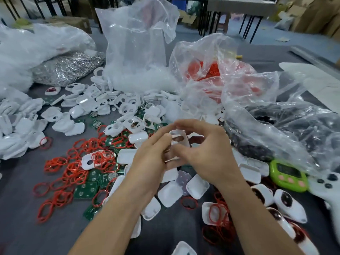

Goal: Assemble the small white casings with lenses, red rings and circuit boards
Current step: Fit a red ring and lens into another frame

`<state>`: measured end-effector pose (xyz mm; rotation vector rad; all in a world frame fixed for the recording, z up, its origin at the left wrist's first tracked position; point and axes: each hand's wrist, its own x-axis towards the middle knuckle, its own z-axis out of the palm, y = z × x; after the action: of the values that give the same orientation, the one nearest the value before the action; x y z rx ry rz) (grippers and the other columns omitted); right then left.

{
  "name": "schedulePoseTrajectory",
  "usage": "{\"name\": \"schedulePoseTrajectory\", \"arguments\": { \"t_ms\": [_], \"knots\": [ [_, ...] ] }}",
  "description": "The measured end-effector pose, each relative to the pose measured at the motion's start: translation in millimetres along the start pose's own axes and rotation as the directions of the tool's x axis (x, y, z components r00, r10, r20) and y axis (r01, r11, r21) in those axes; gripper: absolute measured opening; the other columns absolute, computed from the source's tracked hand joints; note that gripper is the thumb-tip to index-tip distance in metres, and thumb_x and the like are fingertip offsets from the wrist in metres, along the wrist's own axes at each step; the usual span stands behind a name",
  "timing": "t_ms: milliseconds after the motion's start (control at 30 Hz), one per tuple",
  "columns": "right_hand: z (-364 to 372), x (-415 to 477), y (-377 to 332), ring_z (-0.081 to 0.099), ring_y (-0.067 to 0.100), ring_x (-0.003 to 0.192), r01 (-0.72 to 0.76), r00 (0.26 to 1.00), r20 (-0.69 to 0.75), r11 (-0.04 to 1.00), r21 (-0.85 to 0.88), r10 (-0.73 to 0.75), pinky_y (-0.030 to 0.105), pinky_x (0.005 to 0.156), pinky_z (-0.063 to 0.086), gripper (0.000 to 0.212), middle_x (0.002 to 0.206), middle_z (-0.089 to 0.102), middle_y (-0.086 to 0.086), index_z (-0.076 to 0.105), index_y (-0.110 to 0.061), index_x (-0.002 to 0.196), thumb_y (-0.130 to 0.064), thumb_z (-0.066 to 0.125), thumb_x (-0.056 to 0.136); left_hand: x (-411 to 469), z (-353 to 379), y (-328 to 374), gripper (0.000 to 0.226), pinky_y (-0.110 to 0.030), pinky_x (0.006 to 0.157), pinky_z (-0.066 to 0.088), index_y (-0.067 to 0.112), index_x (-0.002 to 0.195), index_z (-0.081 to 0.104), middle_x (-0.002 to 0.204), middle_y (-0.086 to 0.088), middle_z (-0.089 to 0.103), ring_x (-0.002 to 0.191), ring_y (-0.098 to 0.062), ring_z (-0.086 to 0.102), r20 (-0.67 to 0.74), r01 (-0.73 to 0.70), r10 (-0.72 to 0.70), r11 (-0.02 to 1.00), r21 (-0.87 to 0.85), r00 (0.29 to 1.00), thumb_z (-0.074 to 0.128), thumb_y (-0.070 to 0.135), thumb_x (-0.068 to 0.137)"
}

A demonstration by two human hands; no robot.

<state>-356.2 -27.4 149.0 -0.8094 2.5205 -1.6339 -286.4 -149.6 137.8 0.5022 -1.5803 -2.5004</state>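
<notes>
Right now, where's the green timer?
In the head view, the green timer sits at the table's right side, right of the right hand, beside a white game controller.

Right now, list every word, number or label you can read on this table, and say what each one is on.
No text can be read anywhere.
Circuit boards: pale markings, too blurred to read.
Green timer: dark screen, no digits legible.
Cardboard boxes behind: no print legible.
</notes>
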Motion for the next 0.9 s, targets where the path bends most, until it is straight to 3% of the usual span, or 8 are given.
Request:
{"name": "schedulePoseTrajectory", "arguments": {
  "t_ms": [167,267,400,500,567,700,800,900],
  "knots": [
    [-10.0,2.7,-1.9,0.069,-0.004,0.088,-0.035,0.999,-0.004,0.999,-0.015,0.035,0.020,0.078,0.057,0.045,0.098,0.072,-0.021,0.074,-0.049,0.110,-0.036,0.088,0.068,8.2,-13.4,-1.9,0.039,-0.040,0.079,0.063,0.015,0.124,0.073,0.115,-0.016,0.073,0.096,-0.028,0.076,0.046,0.104,-0.099,0.989,-0.105,0.994,0.046,-0.004,0.103],
    [-56.5,20.9,-2.2,0.069,-0.005,0.076,-0.069,0.950,-0.309,0.993,-0.101,0.034,0.021,0.074,0.059,0.023,0.082,0.073,-0.025,0.079,-0.039,0.097,-0.021,0.080,0.082,8.2,-18.3,-3.7,0.042,-0.029,0.065,0.061,0.015,0.111,0.079,0.109,-0.016,0.076,0.095,-0.029,0.076,0.028,0.068,-0.069,0.997,0.031,0.997,0.052,-0.013,0.096],
    [-122.7,44.4,-0.7,0.060,-0.009,0.056,-0.205,0.819,-0.571,0.900,-0.385,-0.058,0.003,0.063,0.045,0.034,0.063,0.063,-0.026,0.076,-0.032,0.078,-0.003,0.058,0.085,6.9,-10.8,-8.4,0.037,-0.022,0.050,0.055,0.014,0.097,0.082,0.096,-0.014,0.077,0.085,-0.029,0.075,-0.004,0.051,-0.051,0.990,0.130,0.999,0.057,-0.013,0.092],
    [-143.9,72.8,16.0,0.067,0.011,0.079,-0.402,0.904,-0.380,0.688,-0.604,0.195,0.022,0.085,0.051,0.035,0.096,0.077,0.000,0.079,-0.025,0.091,0.003,0.058,0.089,6.4,-0.6,-11.8,0.033,-0.021,0.046,0.052,0.010,0.102,0.077,0.095,-0.016,0.078,0.078,-0.023,0.077,0.013,0.067,-0.070,0.983,0.170,0.997,0.055,-0.013,0.092],
    [-140.8,85.7,26.9,0.067,0.029,0.104,-0.350,0.917,-0.153,0.560,-0.751,0.368,0.036,0.093,0.052,0.032,0.115,0.073,0.010,0.078,-0.017,0.111,-0.001,0.056,0.095,6.6,3.5,-13.9,0.033,-0.021,0.045,0.050,0.009,0.102,0.076,0.092,-0.016,0.077,0.076,-0.022,0.077,0.021,0.064,-0.069,0.981,0.185,0.997,0.054,-0.014,0.092],
    [-125.4,90.8,44.3,0.064,0.024,0.085,-0.188,0.883,0.114,0.566,-0.803,0.455,0.032,0.075,0.046,0.041,0.107,0.072,0.010,0.071,-0.025,0.087,0.004,0.043,0.098,9.0,1.0,-13.2,0.033,-0.022,0.045,0.051,0.008,0.103,0.076,0.091,-0.015,0.077,0.080,-0.027,0.076,0.008,0.059,-0.061,0.985,0.164,0.998,0.054,-0.013,0.093],
    [-131.5,87.2,46.3,0.064,0.017,0.079,-0.221,0.895,0.077,0.586,-0.780,0.440,0.030,0.068,0.049,0.039,0.107,0.074,0.003,0.076,-0.020,0.099,0.004,0.046,0.097,10.4,-3.3,-11.1,0.034,-0.022,0.046,0.051,0.011,0.100,0.078,0.093,-0.013,0.078,0.080,-0.027,0.076,-0.040,0.052,-0.047,0.989,0.141,0.998,0.055,-0.013,0.091],
    [-135.1,77.7,31.8,0.070,0.022,0.088,-0.257,0.964,-0.235,0.673,-0.694,0.126,0.032,0.085,0.056,0.020,0.099,0.078,0.003,0.080,-0.020,0.096,-0.007,0.066,0.090,12.9,-6.2,-8.6,0.034,-0.022,0.048,0.053,0.014,0.103,0.077,0.095,-0.013,0.079,0.082,-0.027,0.077,-0.121,0.008,0.010,0.989,0.149,0.993,0.057,-0.012,0.091]
  ]
}}
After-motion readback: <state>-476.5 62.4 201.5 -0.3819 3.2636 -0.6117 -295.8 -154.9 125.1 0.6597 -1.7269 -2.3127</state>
